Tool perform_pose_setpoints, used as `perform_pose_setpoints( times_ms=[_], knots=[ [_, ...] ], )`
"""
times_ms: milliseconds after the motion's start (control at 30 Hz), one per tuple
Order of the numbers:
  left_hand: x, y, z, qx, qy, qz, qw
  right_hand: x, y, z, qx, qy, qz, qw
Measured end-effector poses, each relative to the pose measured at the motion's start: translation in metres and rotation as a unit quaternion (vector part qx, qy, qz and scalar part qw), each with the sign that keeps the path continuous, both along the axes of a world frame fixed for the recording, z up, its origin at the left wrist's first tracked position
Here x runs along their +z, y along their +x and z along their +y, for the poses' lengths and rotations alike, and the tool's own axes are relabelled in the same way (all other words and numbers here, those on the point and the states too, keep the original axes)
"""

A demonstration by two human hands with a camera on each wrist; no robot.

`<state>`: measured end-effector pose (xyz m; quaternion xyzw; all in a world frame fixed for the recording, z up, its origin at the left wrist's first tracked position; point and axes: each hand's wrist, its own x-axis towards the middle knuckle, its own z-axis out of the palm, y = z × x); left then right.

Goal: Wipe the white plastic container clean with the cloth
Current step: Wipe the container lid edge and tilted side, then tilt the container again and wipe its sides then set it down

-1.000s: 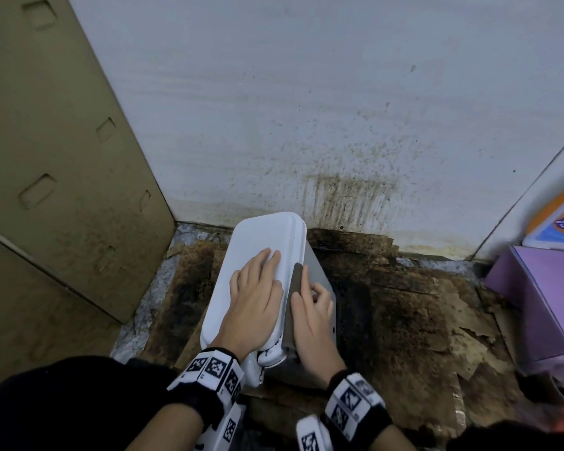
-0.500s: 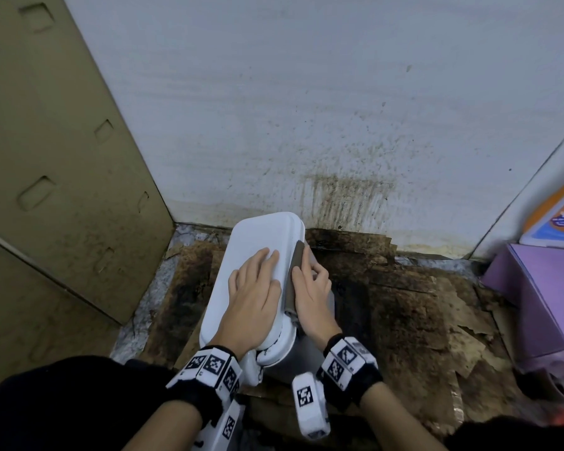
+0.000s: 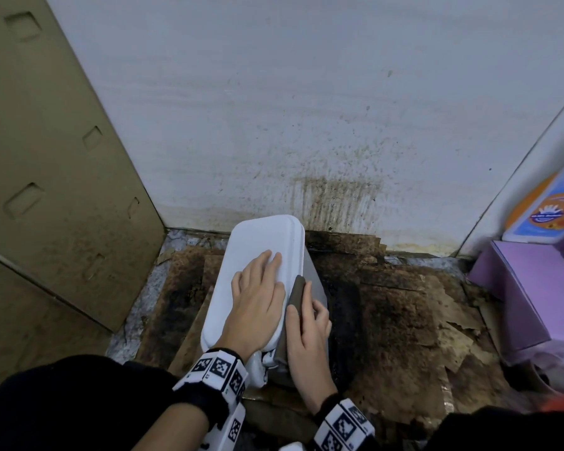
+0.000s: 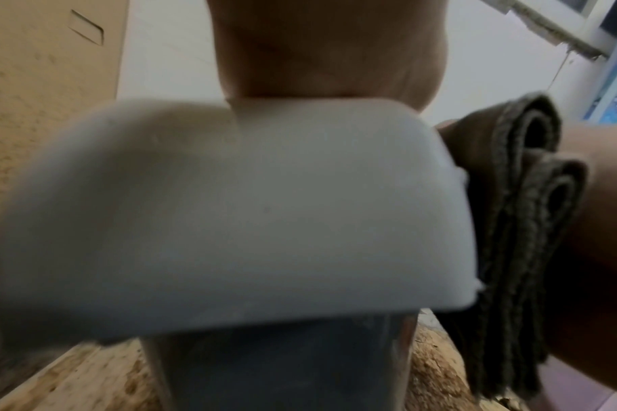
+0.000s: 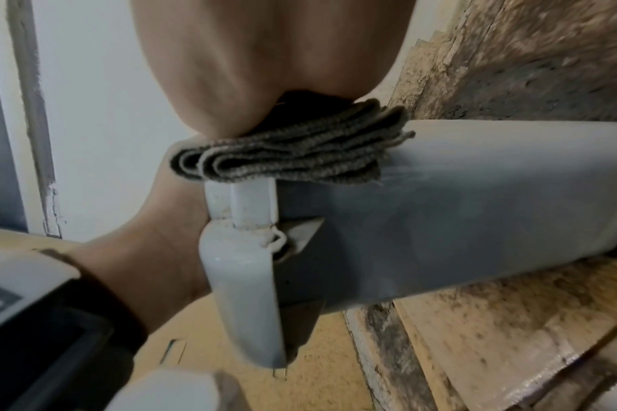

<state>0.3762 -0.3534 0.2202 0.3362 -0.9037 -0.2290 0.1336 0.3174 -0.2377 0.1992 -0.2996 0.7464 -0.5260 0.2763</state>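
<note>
The white plastic container (image 3: 264, 236) lies lengthwise on stained cardboard, its lid facing up. My left hand (image 3: 258, 288) rests flat on the lid with straight fingers, holding it steady. My right hand (image 3: 306, 327) holds a folded dark grey-brown cloth (image 3: 295, 294) and presses it against the container's right side, just below the lid rim. The left wrist view shows the container's end (image 4: 229, 208) close up and blurred, with the cloth's folds (image 4: 517, 222) at its right. In the right wrist view the cloth (image 5: 289, 155) is squeezed between my palm and the container (image 5: 475, 208).
A stained white wall (image 3: 306, 125) stands right behind the container. A tan cabinet (image 3: 46, 190) closes off the left. Purple boxes (image 3: 534, 288) and an orange-blue package (image 3: 547, 209) sit at the right. Torn, mouldy cardboard (image 3: 404, 320) covers the floor.
My right hand slid the cloth forward along the container's right side, then back toward me. My left hand stayed on the lid.
</note>
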Motion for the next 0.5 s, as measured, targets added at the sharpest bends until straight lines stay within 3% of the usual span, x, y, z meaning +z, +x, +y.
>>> perform_pose_setpoints(
  times_ms=[367,500],
  knots=[
    [0.009,-0.036,0.036,-0.017,-0.022,-0.051,0.998,-0.006,-0.038,0.021,-0.138,-0.059,-0.073,0.986],
    [0.009,-0.048,0.047,-0.029,0.004,-0.024,0.999,-0.004,-0.057,0.032,-0.167,-0.068,-0.051,0.982]
  ],
)
